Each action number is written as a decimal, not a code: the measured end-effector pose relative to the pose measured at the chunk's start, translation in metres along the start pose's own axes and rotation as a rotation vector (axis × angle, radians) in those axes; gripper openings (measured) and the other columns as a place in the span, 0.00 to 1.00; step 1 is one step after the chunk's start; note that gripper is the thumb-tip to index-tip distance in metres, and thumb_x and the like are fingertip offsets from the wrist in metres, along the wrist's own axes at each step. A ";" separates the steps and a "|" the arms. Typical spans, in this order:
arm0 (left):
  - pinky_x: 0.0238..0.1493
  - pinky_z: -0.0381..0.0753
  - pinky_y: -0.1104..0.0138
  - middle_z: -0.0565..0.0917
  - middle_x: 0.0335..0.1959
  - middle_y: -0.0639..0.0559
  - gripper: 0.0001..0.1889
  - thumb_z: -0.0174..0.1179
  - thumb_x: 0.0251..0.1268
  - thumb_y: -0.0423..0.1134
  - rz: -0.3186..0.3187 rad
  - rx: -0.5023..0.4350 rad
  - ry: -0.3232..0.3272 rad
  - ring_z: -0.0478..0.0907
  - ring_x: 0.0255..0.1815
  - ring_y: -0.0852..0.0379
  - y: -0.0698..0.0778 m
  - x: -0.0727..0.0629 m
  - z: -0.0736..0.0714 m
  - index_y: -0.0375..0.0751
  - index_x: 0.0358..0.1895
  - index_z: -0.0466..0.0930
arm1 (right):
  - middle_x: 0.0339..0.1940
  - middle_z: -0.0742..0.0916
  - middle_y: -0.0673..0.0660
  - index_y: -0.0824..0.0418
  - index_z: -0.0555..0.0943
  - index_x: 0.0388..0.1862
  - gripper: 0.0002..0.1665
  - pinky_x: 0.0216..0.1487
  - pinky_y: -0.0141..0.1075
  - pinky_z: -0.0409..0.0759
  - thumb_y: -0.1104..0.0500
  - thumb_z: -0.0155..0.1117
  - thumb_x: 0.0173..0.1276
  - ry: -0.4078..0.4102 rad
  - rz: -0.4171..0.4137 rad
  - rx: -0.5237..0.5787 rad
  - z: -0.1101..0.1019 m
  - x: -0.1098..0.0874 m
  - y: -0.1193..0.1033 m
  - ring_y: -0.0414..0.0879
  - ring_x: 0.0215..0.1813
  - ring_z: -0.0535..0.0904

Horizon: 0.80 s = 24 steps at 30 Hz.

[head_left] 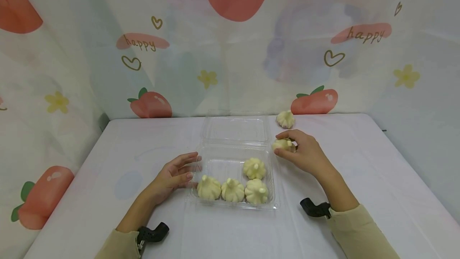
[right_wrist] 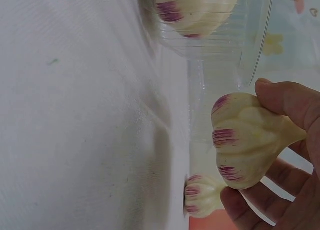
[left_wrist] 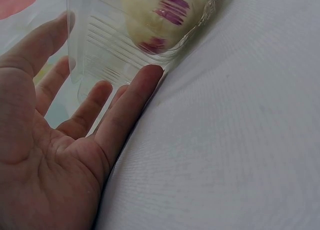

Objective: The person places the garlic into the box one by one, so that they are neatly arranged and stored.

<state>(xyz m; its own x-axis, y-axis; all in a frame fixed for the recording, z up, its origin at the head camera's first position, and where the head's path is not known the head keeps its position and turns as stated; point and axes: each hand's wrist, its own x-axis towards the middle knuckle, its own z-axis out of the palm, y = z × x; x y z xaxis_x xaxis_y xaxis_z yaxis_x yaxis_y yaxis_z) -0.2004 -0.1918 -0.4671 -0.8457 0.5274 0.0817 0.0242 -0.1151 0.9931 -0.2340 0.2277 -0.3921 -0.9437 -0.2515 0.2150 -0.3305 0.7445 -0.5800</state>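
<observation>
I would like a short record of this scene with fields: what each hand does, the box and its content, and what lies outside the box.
Left hand: open, fingers straight against the left wall of the clear plastic box
Right hand: holds one garlic bulb beside the right edge of the box
Box: lid open, lying back toward the wall; it stands on the table
Inside the box: four garlic bulbs, three in the front row and one behind them
Outside the box: one loose garlic bulb on the table near the back wall
</observation>
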 end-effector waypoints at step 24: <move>0.53 0.84 0.52 0.60 0.75 0.33 0.33 0.56 0.72 0.29 0.003 0.001 0.002 0.69 0.70 0.48 0.002 -0.001 0.001 0.33 0.77 0.54 | 0.57 0.84 0.56 0.54 0.82 0.55 0.24 0.48 0.45 0.78 0.51 0.75 0.61 -0.004 0.003 -0.003 0.001 0.000 0.001 0.50 0.53 0.77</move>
<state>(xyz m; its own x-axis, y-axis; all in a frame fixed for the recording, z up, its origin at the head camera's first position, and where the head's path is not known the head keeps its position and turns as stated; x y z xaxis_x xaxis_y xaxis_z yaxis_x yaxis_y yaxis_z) -0.1991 -0.1913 -0.4655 -0.8467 0.5253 0.0846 0.0273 -0.1158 0.9929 -0.2343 0.2276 -0.3933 -0.9447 -0.2518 0.2102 -0.3277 0.7469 -0.5786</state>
